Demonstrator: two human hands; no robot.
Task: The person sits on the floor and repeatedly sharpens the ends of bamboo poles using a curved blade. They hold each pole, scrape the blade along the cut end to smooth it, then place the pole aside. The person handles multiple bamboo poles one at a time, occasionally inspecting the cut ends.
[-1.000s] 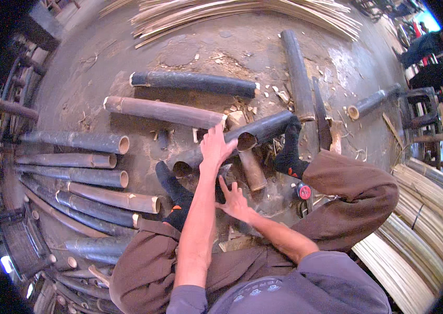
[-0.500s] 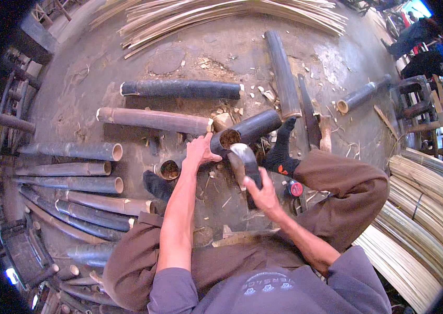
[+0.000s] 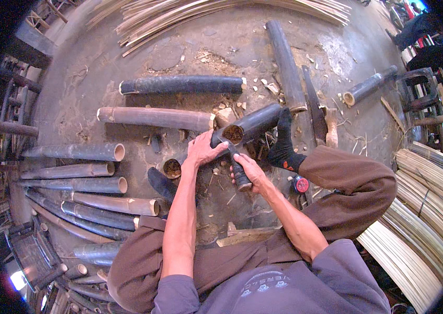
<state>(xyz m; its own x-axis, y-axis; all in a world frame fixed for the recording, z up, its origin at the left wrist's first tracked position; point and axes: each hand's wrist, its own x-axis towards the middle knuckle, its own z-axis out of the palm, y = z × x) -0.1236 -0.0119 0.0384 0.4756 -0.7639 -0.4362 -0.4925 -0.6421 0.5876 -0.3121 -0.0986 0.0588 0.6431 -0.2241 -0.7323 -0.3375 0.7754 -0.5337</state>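
Note:
My left hand clasps a dark bamboo tube from above, thumb stretched toward the right. The tube's near open end shows brown fibre left of my wrist. Another dark bamboo tube slants up to the right, its fibre-filled open end just beyond my thumb. In my right hand is a tool with a thick black handle. Its handle end points back toward me, and its narrow head reaches the bamboo beside my left thumb. The head's exact shape is hard to make out. My socked right foot is beside the slanted tube.
Bamboo tubes lie ahead, and several more at left. A long dark blade with a wooden handle rests right of my foot. Bundled strips sit at right, others at the far side. A red round item is near my knee.
The tool in my right hand has swung from a raised, blurred position down to the bamboo by my left thumb. My left hand stays on the tube.

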